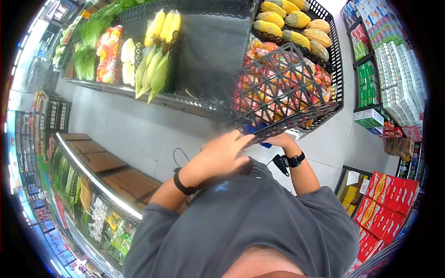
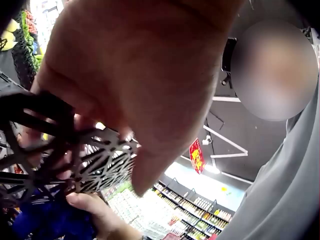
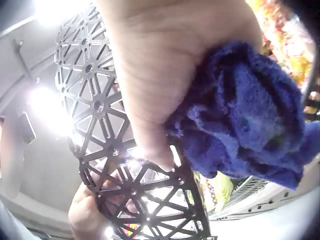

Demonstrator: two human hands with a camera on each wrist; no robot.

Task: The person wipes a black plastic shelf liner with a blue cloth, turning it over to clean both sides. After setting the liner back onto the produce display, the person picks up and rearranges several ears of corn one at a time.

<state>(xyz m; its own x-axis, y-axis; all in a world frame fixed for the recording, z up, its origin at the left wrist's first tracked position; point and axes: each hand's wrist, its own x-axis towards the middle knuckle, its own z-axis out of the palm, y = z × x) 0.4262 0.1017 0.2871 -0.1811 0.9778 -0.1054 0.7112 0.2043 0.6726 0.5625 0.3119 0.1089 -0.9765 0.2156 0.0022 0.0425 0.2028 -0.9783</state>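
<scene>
A black plastic lattice divider (image 3: 98,105), bent into an angled shape, is held up in front of the body, over packets in red and yellow wrappers (image 1: 259,99). My left hand (image 1: 222,155) grips its near edge; in the left wrist view the fingers pass behind the bars and the thumb stays on the near side. A bunched blue cloth (image 3: 245,120) is in my right hand (image 3: 165,65), pressed against the divider with the thumb over the lattice edge. From the head view, the divider hides most of the cloth (image 1: 252,128) and part of the right hand.
Beyond the divider stands a black produce bin (image 1: 340,74) with netted yellow melons (image 1: 269,28). Corn (image 1: 150,69) and leafy greens (image 1: 85,58) lie further left on the display. Wooden shelving (image 1: 102,162) is at the lower left, red boxes (image 1: 382,208) at the lower right.
</scene>
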